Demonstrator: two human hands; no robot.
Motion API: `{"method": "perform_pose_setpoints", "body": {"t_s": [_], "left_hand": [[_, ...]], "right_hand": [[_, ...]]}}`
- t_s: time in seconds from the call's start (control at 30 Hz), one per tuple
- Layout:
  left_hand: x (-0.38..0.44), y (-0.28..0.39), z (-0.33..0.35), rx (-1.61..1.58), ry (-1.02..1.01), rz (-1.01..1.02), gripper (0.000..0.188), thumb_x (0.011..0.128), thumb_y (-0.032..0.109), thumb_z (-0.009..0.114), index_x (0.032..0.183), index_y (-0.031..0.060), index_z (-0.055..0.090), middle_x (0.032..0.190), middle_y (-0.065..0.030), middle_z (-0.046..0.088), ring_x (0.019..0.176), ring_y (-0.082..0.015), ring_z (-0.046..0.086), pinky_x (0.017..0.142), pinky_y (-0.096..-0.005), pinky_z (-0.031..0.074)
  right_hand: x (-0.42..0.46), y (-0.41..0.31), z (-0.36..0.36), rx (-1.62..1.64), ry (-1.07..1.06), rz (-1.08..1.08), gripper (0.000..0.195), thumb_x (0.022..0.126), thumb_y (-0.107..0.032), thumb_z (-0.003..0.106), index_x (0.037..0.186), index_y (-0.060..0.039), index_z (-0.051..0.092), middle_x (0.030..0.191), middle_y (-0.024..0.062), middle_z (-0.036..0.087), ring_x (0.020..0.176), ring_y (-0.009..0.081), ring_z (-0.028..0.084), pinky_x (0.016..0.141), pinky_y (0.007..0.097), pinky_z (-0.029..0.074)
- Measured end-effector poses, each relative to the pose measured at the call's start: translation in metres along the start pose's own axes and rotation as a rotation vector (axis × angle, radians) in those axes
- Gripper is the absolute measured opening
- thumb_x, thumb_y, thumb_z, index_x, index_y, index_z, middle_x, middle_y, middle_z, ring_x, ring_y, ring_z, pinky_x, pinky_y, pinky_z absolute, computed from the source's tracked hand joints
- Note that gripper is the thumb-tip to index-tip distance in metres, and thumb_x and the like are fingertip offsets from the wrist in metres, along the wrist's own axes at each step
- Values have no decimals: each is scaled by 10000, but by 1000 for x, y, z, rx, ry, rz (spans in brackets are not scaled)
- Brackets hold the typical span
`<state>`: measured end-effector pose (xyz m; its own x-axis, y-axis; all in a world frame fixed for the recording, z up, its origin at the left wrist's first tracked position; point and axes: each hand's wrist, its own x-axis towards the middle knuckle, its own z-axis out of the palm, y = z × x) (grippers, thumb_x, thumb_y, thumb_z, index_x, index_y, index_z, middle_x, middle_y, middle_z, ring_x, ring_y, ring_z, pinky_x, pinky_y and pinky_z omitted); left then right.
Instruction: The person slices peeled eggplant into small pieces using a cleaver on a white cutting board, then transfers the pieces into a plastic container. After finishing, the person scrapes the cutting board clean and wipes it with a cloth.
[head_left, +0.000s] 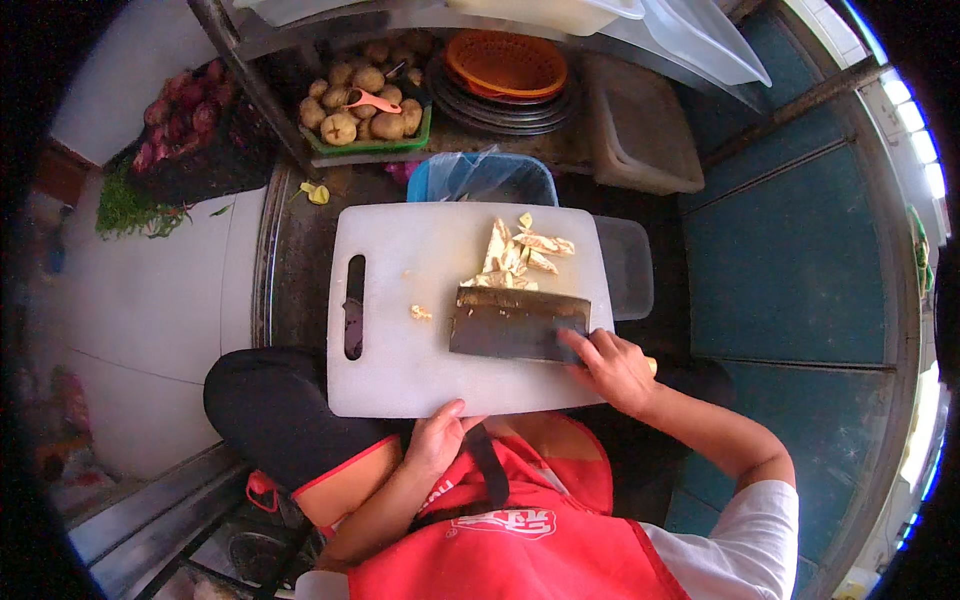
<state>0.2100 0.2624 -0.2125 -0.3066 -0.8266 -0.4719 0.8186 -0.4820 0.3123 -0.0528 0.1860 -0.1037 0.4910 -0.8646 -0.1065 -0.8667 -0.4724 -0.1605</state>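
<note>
A white plastic cutting board (397, 247) rests on my lap, its long handle slot at the left. My right hand (616, 369) grips a broad cleaver (517, 326) by the handle, with the index finger along the blade. The blade lies nearly flat on the board. Its far edge meets a small heap of pale, cut vegetable pieces (510, 259), whose kind I cannot tell. Some crumbs (420, 312) sit apart to the left of the blade. My left hand (439, 435) holds the near edge of the board, thumb on top and fingers underneath.
Beyond the board stands a blue bin (484, 169) with a plastic liner. A clear plastic container (634, 266) is partly under its right side. Potatoes (367, 79) with a pink peeler (373, 100), stacked orange baskets (506, 64) and lidded tubs (645, 120) fill the low shelf. Red onions (184, 105) are at left.
</note>
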Motion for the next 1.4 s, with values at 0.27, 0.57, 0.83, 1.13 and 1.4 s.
{"method": "perform_pose_setpoints", "body": {"t_s": [0.27,0.57,0.83,1.13,1.4], "left_hand": [[-13,1,22,-100,38,15,436,850,78,555,1262,68,413,1227,-114,505,1141,-279,495,963,-498,416],[-20,2,32,-40,69,25,435,844,-9,468,1271,44,398,1245,-135,487,1163,-297,476,977,-519,399],[-20,5,27,4,59,21,449,844,8,455,1284,43,375,1288,-135,450,1204,-302,435,1004,-526,370],[-28,11,30,5,41,27,432,853,13,461,1277,64,393,1282,-110,461,1203,-282,440,1006,-513,369],[-29,4,7,25,-57,2,377,874,58,492,1246,68,437,1257,-95,477,1160,-250,470,1007,-470,374]], "right_hand": [[-12,-16,-30,141,-196,-244,468,811,-282,584,1260,-232,462,759,60,530,679,232,601,519,340,503],[41,32,-6,42,-110,-134,488,801,-374,579,1250,-234,450,811,84,561,719,265,619,524,378,516],[115,65,-3,67,-235,4,460,848,-420,524,1266,-248,438,1003,143,602,856,339,613,702,435,507],[152,50,-16,241,48,19,351,867,-262,544,1197,-143,523,837,158,636,714,335,622,648,409,504],[45,-68,-43,40,-127,-537,705,739,-183,587,1365,-383,332,657,62,441,536,188,534,419,303,451]]}}
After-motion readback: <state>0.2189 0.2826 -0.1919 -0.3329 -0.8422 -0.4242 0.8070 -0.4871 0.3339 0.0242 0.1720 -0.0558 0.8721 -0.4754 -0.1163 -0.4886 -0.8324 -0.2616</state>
